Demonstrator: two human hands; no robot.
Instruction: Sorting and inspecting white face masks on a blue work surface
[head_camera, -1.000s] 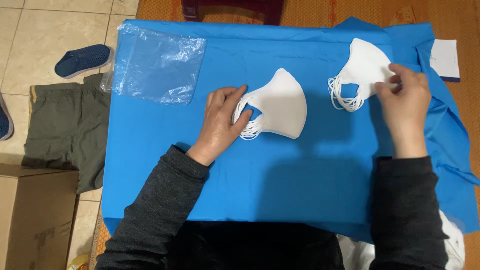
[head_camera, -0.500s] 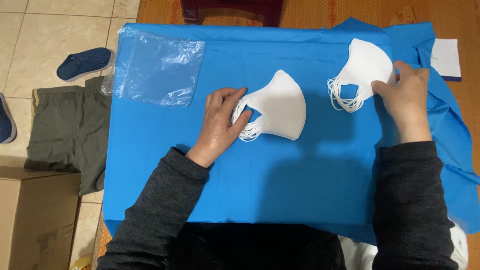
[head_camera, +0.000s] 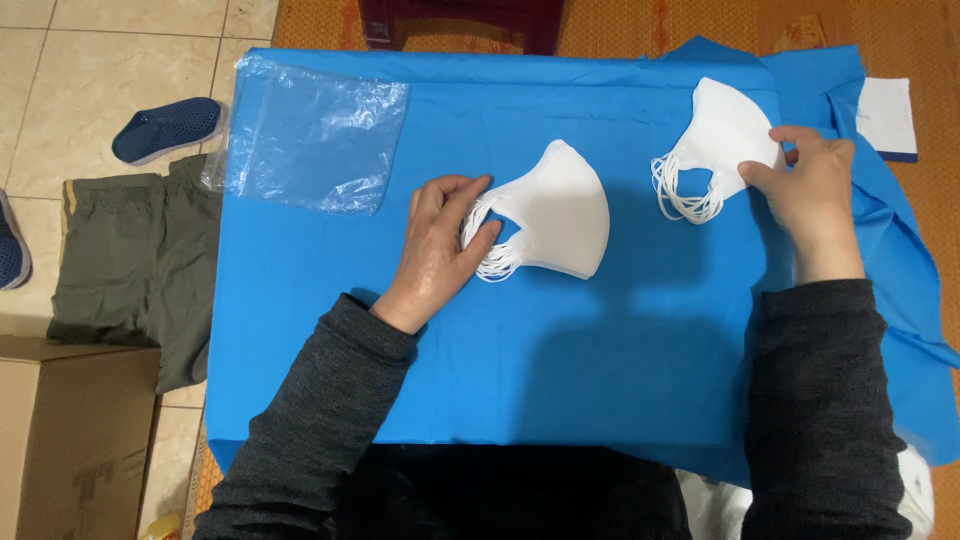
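Where the blue cloth (head_camera: 330, 330) covers the tabletop, two stacks of white face masks lie well apart: the nearer stack of masks (head_camera: 558, 212) sits near the middle; the farther stack of masks (head_camera: 722, 130) lies toward the right rear; the left hand (head_camera: 440, 245) rests on the cloth with its fingers (head_camera: 478, 238) curled loosely into the ear loops of the nearer stack, touching them rather than clamping; the right hand (head_camera: 812, 195) has thumb and fingers closed lightly on the edge of the farther stack, pinching the fabric against the cloth; these masks look very light, soft and floppy, likely to fan out or slide off one another if lifted by a single layer, so the folded body edge, pinched through the whole stack, seems a surer hold than the thin elastic loops, which would stretch and tangle; a clear plastic bag (head_camera: 315, 140) lies flat at the left rear of the cloth and appears to hold nothing; a brown cardboard box (head_camera: 65, 440) stands on the floor at lower left, its contents hidden; an olive garment (head_camera: 130, 270) and a dark blue shoe (head_camera: 165, 128) lie on the tiled floor beside it.
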